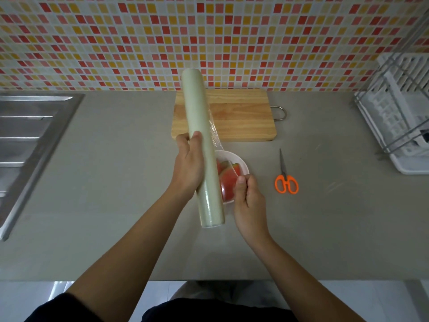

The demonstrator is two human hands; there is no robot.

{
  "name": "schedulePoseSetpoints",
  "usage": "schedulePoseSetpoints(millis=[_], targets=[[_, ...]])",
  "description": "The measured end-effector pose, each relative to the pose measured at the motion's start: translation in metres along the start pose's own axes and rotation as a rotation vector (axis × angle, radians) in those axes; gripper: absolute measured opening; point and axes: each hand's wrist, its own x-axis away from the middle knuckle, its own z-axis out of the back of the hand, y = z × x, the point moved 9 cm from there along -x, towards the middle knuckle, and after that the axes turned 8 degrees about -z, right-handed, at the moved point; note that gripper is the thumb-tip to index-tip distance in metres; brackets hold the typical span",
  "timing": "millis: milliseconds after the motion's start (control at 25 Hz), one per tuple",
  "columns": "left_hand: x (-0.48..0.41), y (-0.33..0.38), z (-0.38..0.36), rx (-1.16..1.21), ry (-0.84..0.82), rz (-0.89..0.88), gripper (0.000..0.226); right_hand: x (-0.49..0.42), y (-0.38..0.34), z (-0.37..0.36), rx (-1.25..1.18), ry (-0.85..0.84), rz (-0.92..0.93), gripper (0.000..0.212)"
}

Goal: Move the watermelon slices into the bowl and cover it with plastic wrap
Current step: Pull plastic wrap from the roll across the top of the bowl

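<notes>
2 hands [188,163] [249,201] on 1 wrap roll [203,147] (over 1 bowl [241,162]); 1 scissors [286,177].

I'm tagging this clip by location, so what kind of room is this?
Most likely a home kitchen. A steel sink is set into the grey counter, a mosaic-tiled backsplash runs behind it, and a dish rack stands to the right, beyond a wooden cutting board.

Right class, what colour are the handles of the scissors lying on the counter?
Bright orange, on the scissors; the blades are grey. Clearest in the head view.
</notes>
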Motion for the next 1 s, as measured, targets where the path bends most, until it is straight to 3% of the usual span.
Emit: schedulePoseSetpoints(millis=[160,360,520,760,1000], targets=[[0.006,-0.004,0.0,-0.053,-0.058,-0.057,0.029,-0.006,0.02,0.009,-0.195,-0.015,-0.147,0.04],[0.018,-0.022,-0.004,-0.05,-0.119,-0.022,0.029,-0.041,0.017,-0.024,-0.271,-0.245,-0.428,0.038],[0.02,-0.03,-0.004,-0.037,-0.141,-0.011,0.026,-0.044,0.014,-0.044,-0.267,-0.375,-0.434,0.026],[0.02,-0.031,-0.005,-0.051,-0.136,-0.01,0.029,-0.049,0.011,-0.038,-0.427,-0.333,-0.425,0.01],[0.024,-0.043,-0.023,0.099,-0.198,0.066,0.027,-0.049,0.036,-0.032,-0.63,-0.251,-0.714,0.015]])
